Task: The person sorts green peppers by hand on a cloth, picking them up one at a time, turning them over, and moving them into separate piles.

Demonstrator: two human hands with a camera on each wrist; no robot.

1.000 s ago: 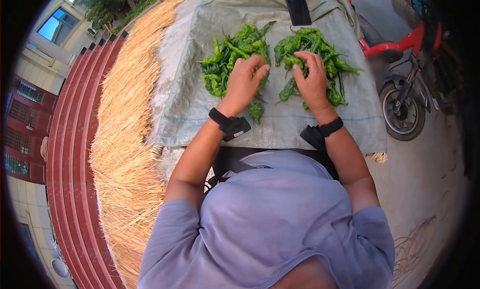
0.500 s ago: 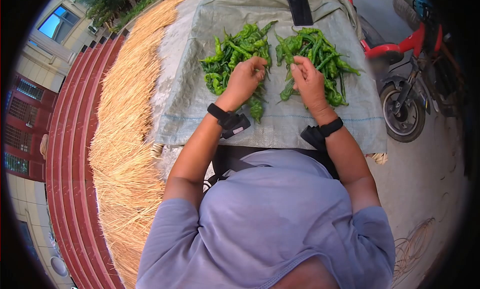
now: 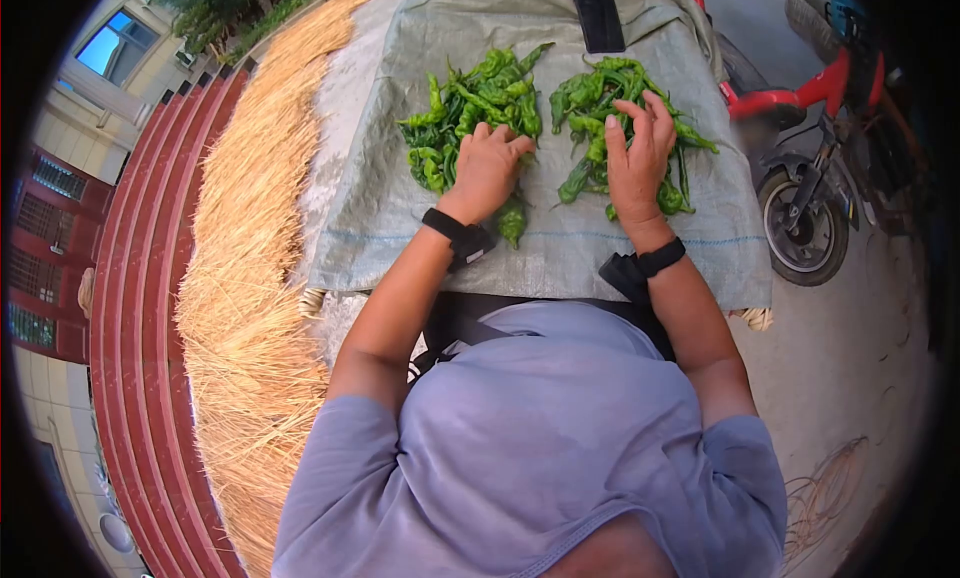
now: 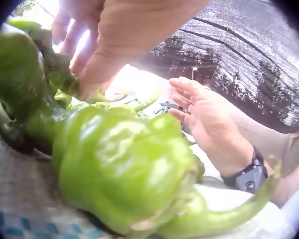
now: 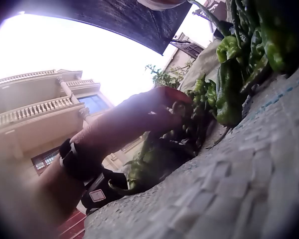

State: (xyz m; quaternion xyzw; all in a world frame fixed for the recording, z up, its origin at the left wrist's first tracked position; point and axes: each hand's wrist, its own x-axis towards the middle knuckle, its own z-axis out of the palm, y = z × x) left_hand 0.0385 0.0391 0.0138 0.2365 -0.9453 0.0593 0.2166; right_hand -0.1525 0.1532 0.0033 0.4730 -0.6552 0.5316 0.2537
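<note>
Two piles of green peppers lie on a pale woven sheet (image 3: 370, 208), a left pile (image 3: 430, 133) and a right pile (image 3: 590, 88). My left hand (image 3: 483, 175) is at the near right side of the left pile; the right wrist view shows this hand (image 5: 134, 117) with fingers curled round part of a pepper among the others. Over the right pile, my right hand (image 3: 640, 168) has its fingers spread and raised, with nothing seen between them. A large pepper (image 4: 122, 164) fills the front of the left wrist view, below the left hand (image 4: 119, 35).
A black phone (image 3: 597, 16) lies at the sheet's far edge. One pepper (image 3: 511, 221) extends from the left pile's near end. Dry straw (image 3: 245, 228) lies left of the sheet, beside red steps (image 3: 140, 308). A red scooter (image 3: 800, 93) stands at the right.
My right hand has shifted slightly right and its fingers have spread apart. My left hand has lowered a little toward the left pile, its fingers now pointing more into the peppers.
</note>
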